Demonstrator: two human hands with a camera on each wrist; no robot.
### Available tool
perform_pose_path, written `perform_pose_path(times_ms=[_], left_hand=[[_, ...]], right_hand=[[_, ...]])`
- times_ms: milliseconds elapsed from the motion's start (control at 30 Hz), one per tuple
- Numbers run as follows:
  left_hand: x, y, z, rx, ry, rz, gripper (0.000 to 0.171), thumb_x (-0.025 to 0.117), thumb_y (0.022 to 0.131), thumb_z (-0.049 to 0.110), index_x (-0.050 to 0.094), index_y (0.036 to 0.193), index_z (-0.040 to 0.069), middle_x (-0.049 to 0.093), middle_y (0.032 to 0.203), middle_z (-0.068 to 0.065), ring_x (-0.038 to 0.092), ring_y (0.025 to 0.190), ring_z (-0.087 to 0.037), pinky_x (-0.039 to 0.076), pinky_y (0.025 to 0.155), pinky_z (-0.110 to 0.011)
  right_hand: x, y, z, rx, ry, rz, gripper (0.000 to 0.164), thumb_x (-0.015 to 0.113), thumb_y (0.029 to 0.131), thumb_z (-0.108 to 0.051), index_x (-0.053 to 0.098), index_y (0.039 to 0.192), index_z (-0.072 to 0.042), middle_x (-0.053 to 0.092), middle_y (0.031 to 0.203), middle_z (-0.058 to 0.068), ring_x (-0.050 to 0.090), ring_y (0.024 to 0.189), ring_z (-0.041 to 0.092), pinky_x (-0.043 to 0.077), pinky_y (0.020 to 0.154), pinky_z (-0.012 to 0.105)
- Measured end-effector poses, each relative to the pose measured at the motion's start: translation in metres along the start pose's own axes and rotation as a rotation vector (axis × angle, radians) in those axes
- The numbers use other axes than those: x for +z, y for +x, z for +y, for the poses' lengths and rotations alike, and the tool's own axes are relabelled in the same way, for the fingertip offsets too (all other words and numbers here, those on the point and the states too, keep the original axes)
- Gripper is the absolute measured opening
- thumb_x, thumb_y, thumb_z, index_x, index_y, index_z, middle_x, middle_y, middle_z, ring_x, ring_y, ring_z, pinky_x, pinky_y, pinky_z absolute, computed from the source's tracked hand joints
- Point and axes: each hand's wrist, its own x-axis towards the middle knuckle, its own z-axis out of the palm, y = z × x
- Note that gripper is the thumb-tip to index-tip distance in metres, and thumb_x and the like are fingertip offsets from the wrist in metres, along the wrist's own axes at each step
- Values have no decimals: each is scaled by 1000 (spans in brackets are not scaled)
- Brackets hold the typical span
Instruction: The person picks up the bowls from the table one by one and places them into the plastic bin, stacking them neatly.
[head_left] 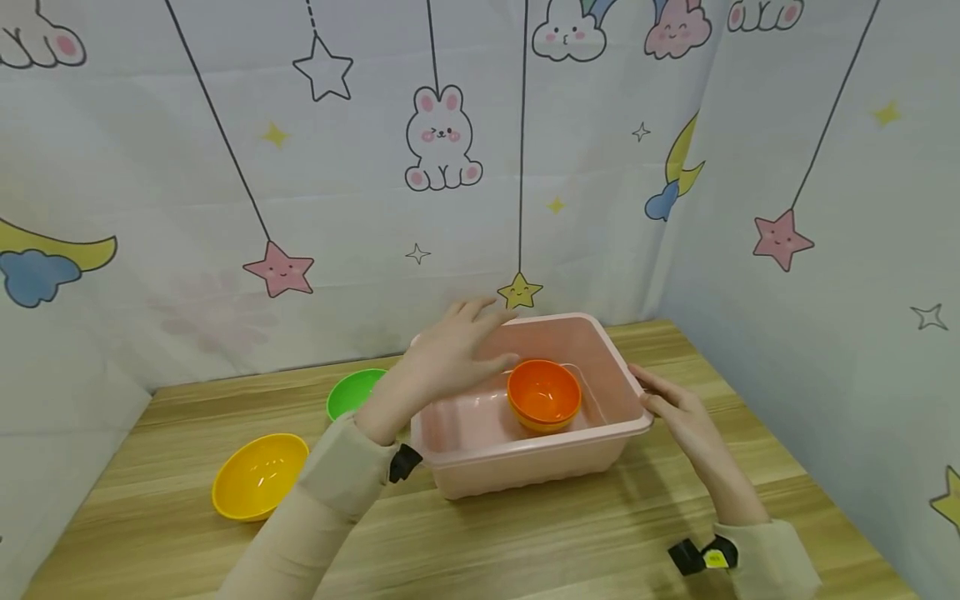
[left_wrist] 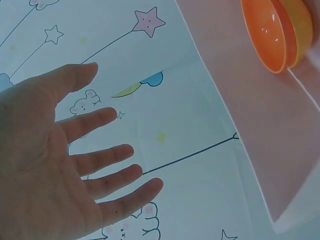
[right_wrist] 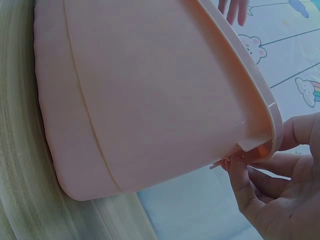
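Note:
A pink plastic basin (head_left: 517, 454) stands on the table, with an orange bowl (head_left: 543, 390) inside it. In the left wrist view the orange bowl (left_wrist: 265, 37) sits nested in a yellow-orange bowl (left_wrist: 300, 32). My left hand (head_left: 453, 354) hovers over the basin's left side, fingers spread and holding nothing; its palm and straight fingers show in its own wrist view. At the basin's right end, my right hand (head_left: 675, 412) grips the rim. Seen from the right wrist, the fingers of that hand (right_wrist: 280, 185) curl round the rim's corner.
Left of the basin, a green bowl (head_left: 352, 392) is partly covered by the left forearm. A yellow bowl (head_left: 262, 477) lies farther left and nearer on the wooden table (head_left: 510, 542). Printed cloth walls (head_left: 360, 192) rise behind and at the sides.

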Motion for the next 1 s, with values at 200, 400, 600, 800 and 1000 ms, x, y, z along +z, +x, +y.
perform_pose_path(times_ms=[200, 400, 600, 800, 1000], left_hand=[[4, -11, -12, 12, -19, 104, 59, 59, 92, 47, 44, 143, 24, 36, 152, -10, 34, 141, -32, 37, 109, -56], [7, -22, -22, -36, -62, 159, 55, 62, 91, 41, 47, 141, 22, 38, 151, -12, 35, 139, -33, 39, 106, -58], [5, -31, -33, -103, -95, 205, 53, 61, 92, 40, 49, 139, 20, 37, 151, -14, 35, 139, -35, 39, 105, -61], [4, -38, -42, -132, -115, 224, 56, 60, 92, 40, 47, 141, 17, 36, 151, -17, 34, 139, -36, 35, 107, -62], [10, -44, -51, -148, -117, 239, 58, 60, 92, 40, 46, 143, 16, 37, 150, -19, 33, 140, -38, 32, 109, -62]], right_hand=[[0, 0, 0, -12, 12, -1, 49, 44, 102, -24, 38, 147, -6, 38, 151, 20, 43, 111, -19, 37, 89, 6], [0, -1, -1, 6, 9, 1, 49, 45, 102, -25, 38, 147, -8, 39, 150, 18, 42, 112, -19, 37, 90, 8], [1, -1, -2, 6, 13, 2, 49, 44, 102, -25, 37, 147, -7, 39, 150, 19, 43, 111, -19, 38, 89, 8], [1, -1, -2, -3, 10, 3, 49, 44, 103, -24, 37, 147, -6, 38, 150, 20, 43, 110, -19, 38, 88, 7], [2, -1, -2, -6, 17, 2, 49, 44, 102, -24, 37, 147, -5, 38, 150, 21, 44, 110, -18, 39, 87, 7]])
